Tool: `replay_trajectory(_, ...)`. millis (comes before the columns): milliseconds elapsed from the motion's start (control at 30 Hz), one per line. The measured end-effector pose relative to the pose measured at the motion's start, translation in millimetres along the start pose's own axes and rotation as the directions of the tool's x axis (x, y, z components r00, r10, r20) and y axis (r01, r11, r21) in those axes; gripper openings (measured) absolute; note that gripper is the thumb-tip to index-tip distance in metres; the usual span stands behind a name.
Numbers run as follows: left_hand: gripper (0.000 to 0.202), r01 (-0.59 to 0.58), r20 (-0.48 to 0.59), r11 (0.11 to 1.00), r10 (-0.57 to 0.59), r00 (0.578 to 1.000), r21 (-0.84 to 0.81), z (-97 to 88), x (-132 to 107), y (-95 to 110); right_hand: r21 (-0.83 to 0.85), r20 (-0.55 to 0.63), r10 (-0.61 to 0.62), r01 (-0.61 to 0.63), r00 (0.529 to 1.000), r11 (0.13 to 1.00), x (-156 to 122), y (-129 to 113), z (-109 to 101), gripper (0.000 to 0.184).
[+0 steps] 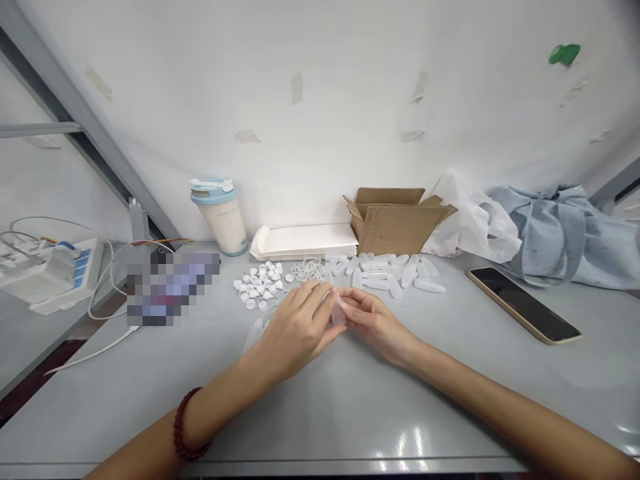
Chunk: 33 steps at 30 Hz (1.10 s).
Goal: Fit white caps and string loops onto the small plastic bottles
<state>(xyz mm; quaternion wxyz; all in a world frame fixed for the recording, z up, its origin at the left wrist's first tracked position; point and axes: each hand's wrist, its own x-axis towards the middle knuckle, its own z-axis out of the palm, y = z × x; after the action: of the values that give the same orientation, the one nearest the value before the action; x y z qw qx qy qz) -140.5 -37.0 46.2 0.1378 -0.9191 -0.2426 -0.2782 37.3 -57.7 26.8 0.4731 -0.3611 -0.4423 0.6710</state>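
My left hand [295, 330] and my right hand [373, 320] meet over the middle of the grey table [350, 400]. Both pinch one small translucent plastic vial [338, 311] between their fingertips. Behind the hands lie a heap of small white caps [260, 283], a cluster of thin white rings [307, 270] and a pile of several more clear vials [395, 272]. A dark red bead bracelet [186, 427] circles my left wrist.
A cup with a pale blue lid [220, 217], a stack of white trays [305, 241] and an open cardboard box [397, 220] stand along the wall. A phone [523, 303], a white plastic bag [480, 220] and blue cloth [565, 233] lie right. A power strip [50, 267] with cables sits left.
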Motion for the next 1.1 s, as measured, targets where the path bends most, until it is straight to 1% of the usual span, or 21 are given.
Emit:
replay_trajectory(133,0.030,0.023,0.051,0.998,-0.020,0.998,-0.060,1.9,0,-2,-0.231,0.002,0.007,-0.007,1.000,0.973,-1,-2,0,0.037)
replay_trajectory(233,0.033,0.035,0.089,0.996,-0.027,0.996,-0.083,2.3,0,-3,-0.313,-0.013,0.008,-0.012,1.000,0.950,0,-5,0,0.034)
replay_trajectory(333,0.032,0.050,0.090,0.992,-0.040,0.995,-0.114,2.1,0,-4,-0.278,0.008,-0.003,0.005,1.000,0.960,0,-7,-1,0.028)
replay_trajectory(433,0.031,0.041,0.057,0.987,-0.032,0.998,-0.156,2.2,0,-6,-0.220,0.044,0.001,0.009,0.999,0.976,1,-7,-2,0.028)
replay_trajectory(533,0.035,0.012,0.042,0.982,-0.004,0.999,-0.190,2.4,-1,-8,-0.192,0.074,0.018,-0.003,0.997,0.981,0,-6,-3,0.028)
replay_trajectory(633,0.037,-0.023,0.054,0.974,0.036,0.998,-0.224,1.6,-2,-12,-0.164,0.105,0.043,-0.025,0.994,0.986,0,-6,-4,0.025)
replay_trajectory(700,0.037,-0.021,0.075,0.965,0.042,0.996,-0.262,0.1,-2,-15,-0.167,0.122,0.068,-0.047,0.990,0.985,0,-7,-4,0.024)
replay_trajectory(767,0.037,0.008,0.109,0.950,0.028,0.994,-0.312,-2.3,-2,-17,-0.249,0.112,0.082,-0.052,0.990,0.967,-1,-8,-3,0.024)
replay_trajectory(800,0.038,0.031,0.130,0.941,0.014,0.991,-0.337,-3.9,-2,-18,-0.334,0.089,0.068,-0.035,0.994,0.942,-2,-9,-3,0.024)
replay_trajectory(833,0.038,0.059,0.157,0.932,-0.002,0.988,-0.359,-5.7,-2,-19,-0.440,0.060,0.033,-0.003,0.998,0.898,-3,-9,-3,0.024)
replay_trajectory(900,0.037,0.114,0.226,0.914,-0.025,0.974,-0.388,-9.9,-1,-18,-0.655,0.029,-0.069,0.071,0.997,0.753,-5,-9,-2,0.020)
replay_trajectory(933,0.036,0.139,0.268,0.909,-0.031,0.963,-0.393,-12.1,-1,-18,-0.732,0.036,-0.112,0.102,0.993,0.673,-6,-8,-2,0.018)
replay_trajectory(967,0.036,0.159,0.312,0.906,-0.032,0.949,-0.392,-14.3,-1,-17,-0.784,0.051,-0.137,0.124,0.989,0.608,-6,-7,-2,0.017)
replay_trajectory(1000,0.035,0.175,0.357,0.906,-0.029,0.934,-0.385,-16.5,0,-16,-0.816,0.068,-0.144,0.138,0.987,0.561,-7,-6,-2,0.015)
replay_trajectory(1100,0.032,0.202,0.464,0.916,-0.021,0.886,-0.346,-21.7,1,-14,-0.857,0.113,-0.142,0.169,0.983,0.487,-8,-2,-1,0.013)
